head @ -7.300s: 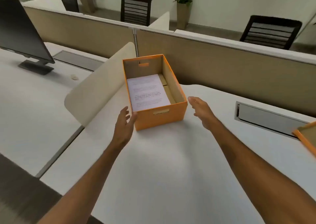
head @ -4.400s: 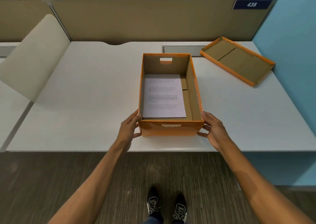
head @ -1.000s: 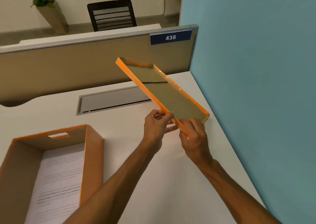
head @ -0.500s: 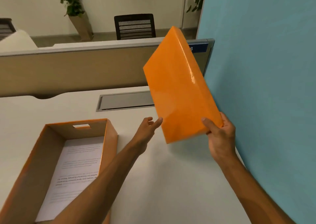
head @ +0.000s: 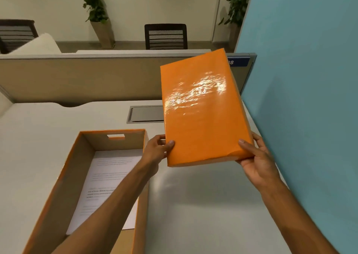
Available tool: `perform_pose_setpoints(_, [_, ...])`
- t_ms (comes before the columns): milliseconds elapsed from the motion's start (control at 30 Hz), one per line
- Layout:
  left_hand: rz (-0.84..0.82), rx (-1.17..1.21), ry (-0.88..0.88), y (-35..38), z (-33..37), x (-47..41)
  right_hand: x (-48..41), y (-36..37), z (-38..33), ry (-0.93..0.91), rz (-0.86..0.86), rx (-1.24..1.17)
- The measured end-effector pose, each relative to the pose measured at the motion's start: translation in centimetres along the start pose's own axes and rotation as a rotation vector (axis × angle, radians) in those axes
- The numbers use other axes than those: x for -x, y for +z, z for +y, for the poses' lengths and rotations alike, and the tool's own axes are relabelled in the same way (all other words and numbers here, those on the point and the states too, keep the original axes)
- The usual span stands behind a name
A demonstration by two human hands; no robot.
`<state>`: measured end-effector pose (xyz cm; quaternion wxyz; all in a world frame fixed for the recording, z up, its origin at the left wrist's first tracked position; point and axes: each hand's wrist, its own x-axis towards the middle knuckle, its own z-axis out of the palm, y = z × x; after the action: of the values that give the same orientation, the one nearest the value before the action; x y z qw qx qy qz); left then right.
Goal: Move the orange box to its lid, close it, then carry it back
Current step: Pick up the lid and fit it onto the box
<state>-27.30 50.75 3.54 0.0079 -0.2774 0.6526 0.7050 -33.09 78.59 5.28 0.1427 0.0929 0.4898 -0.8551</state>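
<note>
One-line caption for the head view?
Both hands hold the orange lid glossy side up, beside the open orange box with a printed sheet inside.

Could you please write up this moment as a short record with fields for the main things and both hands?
lid: glossy orange cardboard lid, held tilted above the desk, orange top facing the camera
left hand: left hand grips the lid's near-left edge
right hand: right hand grips the lid's near-right corner
box: open orange cardboard box on the white desk, left of the lid, no lid on it
contents: printed white paper sheet lying flat inside
task stage: box not yet closed
</note>
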Motion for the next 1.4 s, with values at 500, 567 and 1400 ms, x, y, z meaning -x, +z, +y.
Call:
perform_pose_setpoints(500, [0.078, -0.188, 0.196, -20.4, 0.7, 10.6, 12.3, 11.0, 10.3, -0.063, 0.058, 0.433])
perform_pose_setpoints(567, [0.087, -0.211, 0.194, -22.6, 0.4, 11.7, 13.7, 12.3, 11.7, -0.054, 0.045, 0.448])
perform_pose_setpoints(1400, [0.175, -0.188, -0.073, -32.3, -9.3, 18.9, 21.4, 13.0, 20.0, 0.188, -0.112, 0.689])
